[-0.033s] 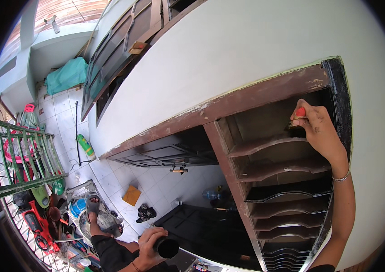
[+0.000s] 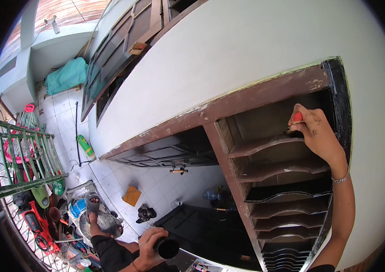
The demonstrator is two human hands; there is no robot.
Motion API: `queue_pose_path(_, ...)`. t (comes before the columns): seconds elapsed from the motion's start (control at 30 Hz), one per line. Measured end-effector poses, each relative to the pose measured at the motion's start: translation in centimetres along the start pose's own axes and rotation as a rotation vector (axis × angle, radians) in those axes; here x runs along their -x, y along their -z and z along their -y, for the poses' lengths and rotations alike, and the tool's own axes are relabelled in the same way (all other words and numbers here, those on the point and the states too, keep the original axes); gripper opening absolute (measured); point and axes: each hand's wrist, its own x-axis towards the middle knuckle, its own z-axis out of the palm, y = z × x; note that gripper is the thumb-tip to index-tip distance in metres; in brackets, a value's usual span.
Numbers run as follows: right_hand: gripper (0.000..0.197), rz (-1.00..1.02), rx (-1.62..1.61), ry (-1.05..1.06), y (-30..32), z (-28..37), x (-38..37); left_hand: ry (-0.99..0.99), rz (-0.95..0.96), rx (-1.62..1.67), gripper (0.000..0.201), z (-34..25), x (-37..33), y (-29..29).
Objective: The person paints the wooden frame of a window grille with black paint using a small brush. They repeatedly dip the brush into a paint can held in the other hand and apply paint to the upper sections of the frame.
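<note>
Near the top of a louvred wooden frame (image 2: 260, 99), my right hand (image 2: 318, 132) is closed on a red-handled paintbrush (image 2: 297, 117). Its bristles are mostly hidden by my fingers, close to the topmost brown slat (image 2: 265, 145); I cannot tell whether they touch it. A lower slat (image 2: 287, 190) is glossy black, and so is the right upright (image 2: 339, 93); other slats and the top rail are worn brown. Low in the picture, my left hand (image 2: 147, 248) is wrapped round a black cup (image 2: 168, 248), whose contents look dark.
A black door (image 2: 165, 154) with a handle stands open beside the frame. My sandalled feet (image 2: 93, 205) rest on a paint-spattered platform above the tiled floor (image 2: 106, 170). Tools, including a red power tool (image 2: 38, 226), lie by a green metal railing (image 2: 25, 156). White wall surrounds the frame.
My right hand has shifted slightly down and left with the paintbrush, bringing it nearer the topmost slat. My left hand and the cup have stayed in place.
</note>
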Motion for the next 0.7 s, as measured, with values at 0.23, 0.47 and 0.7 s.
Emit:
queue_pose_path(0.23,0.025,-0.185,-0.107,-0.011,0.4,1.0,-0.5,0.006,-0.007,-0.011,0.052,0.1,-0.7,0.3)
queue_pose_path(0.47,0.047,-0.022,-0.073,0.041,1.7,1.1,0.0,-0.009,0.004,-0.011,0.052,0.2,-0.8,0.4)
queue_pose_path(0.7,0.051,0.131,-0.016,0.026,-0.1,0.3,-0.2,-0.01,0.007,0.014,0.052,0.1,-0.8,0.3)
